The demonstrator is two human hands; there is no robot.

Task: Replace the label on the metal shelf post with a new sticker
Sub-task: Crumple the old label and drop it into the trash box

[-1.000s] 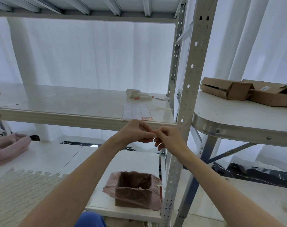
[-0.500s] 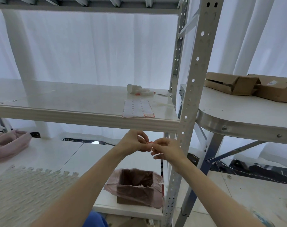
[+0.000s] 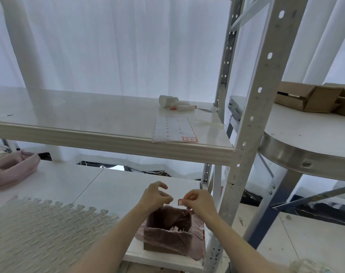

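The perforated metal shelf post (image 3: 252,107) runs down the right of the view. My right hand (image 3: 200,203) pinches a small red-edged sticker (image 3: 180,202) just left of the post. Beside it my left hand (image 3: 157,196) has its fingers curled and slightly apart, holding nothing. Both hands hover over a small box lined with a pink bag (image 3: 171,231) on the lower shelf. A sticker sheet (image 3: 172,129) with one red-framed sticker (image 3: 190,139) left on it lies on the middle shelf.
White tubes and a cap (image 3: 173,104) lie behind the sheet. Cardboard boxes (image 3: 313,99) sit on the round-edged table (image 3: 297,156) at right. A pink cloth (image 3: 12,170) and a bumpy plastic mat (image 3: 39,231) lie at the lower left.
Both hands have dropped from shelf-edge height to above the lined box. They have parted, and the sticker now stays with my right hand only.
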